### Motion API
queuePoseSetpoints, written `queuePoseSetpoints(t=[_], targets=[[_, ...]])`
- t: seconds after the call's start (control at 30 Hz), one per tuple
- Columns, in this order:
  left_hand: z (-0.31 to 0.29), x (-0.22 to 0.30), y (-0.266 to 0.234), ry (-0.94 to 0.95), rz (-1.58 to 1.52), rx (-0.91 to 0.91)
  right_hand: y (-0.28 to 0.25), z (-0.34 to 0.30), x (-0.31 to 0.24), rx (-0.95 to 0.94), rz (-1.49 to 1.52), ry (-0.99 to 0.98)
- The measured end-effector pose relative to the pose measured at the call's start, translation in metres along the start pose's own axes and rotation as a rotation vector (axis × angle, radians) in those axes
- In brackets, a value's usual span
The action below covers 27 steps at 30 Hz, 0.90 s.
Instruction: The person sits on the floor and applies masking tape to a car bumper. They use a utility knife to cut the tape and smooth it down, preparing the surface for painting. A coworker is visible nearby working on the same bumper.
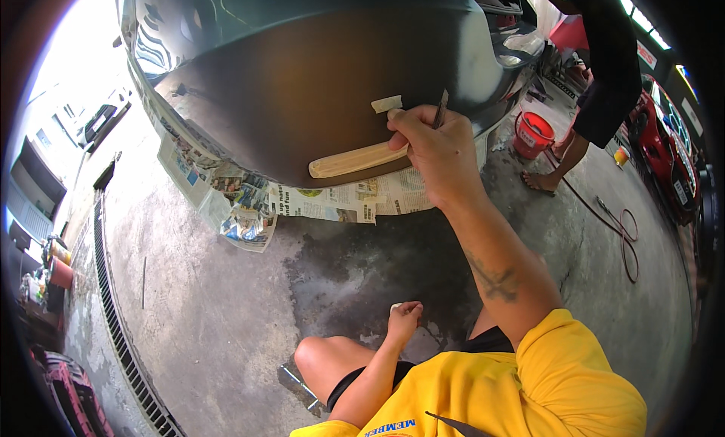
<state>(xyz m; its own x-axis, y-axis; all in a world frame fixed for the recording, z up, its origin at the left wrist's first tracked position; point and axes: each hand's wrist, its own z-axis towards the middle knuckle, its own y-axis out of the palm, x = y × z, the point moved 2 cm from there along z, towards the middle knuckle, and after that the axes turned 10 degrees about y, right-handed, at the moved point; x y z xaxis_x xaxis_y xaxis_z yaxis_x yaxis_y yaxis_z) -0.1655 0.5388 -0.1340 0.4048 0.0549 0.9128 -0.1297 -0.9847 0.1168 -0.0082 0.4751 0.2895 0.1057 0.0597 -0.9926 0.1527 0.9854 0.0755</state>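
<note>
My right hand [445, 154] is raised to the dark car bumper [302, 82]. Its fingers are closed around a thin cutter knife [441, 111] that points upward. Between thumb and forefinger it also pinches a small torn piece of cream masking tape [386, 104], close to the bumper surface. Just below lies a long narrow strip on the bumper covered with masking tape [351, 162]; my hand hides its right end. Down by my bent knee, my left hand [408, 320] is closed, with a small pale bit at its fingertips that I cannot make out.
Newspaper sheets [325, 198] hang along the bumper's lower edge. To the right stand a red bucket [534, 135] and a person in dark clothes [608, 75]. A hose [628, 244] curls over the concrete floor near a red car [668, 154]. A drain grate [113, 301] runs down the left.
</note>
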Motion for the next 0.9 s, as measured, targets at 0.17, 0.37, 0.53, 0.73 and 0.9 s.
queuePoseSetpoints(t=[0.17, 0.37, 0.53, 0.73, 0.9], targets=[[-0.003, 0.004, 0.004, 0.010, 0.005, -0.018, -0.006, 0.002, -0.003, 0.015, -0.037, -0.060], [-0.003, 0.003, 0.006, 0.033, -0.026, 0.009, -0.007, 0.000, -0.016, 0.052, -0.167, -0.122], [-0.005, 0.007, 0.007, 0.041, -0.020, 0.010, -0.014, 0.009, -0.014, 0.070, -0.216, -0.177], [-0.008, 0.013, 0.005, 0.009, 0.031, -0.029, -0.016, 0.010, -0.024, 0.121, -0.380, -0.230], [-0.008, 0.016, 0.007, 0.005, 0.031, -0.029, -0.020, 0.015, -0.027, 0.069, -0.385, -0.210]])
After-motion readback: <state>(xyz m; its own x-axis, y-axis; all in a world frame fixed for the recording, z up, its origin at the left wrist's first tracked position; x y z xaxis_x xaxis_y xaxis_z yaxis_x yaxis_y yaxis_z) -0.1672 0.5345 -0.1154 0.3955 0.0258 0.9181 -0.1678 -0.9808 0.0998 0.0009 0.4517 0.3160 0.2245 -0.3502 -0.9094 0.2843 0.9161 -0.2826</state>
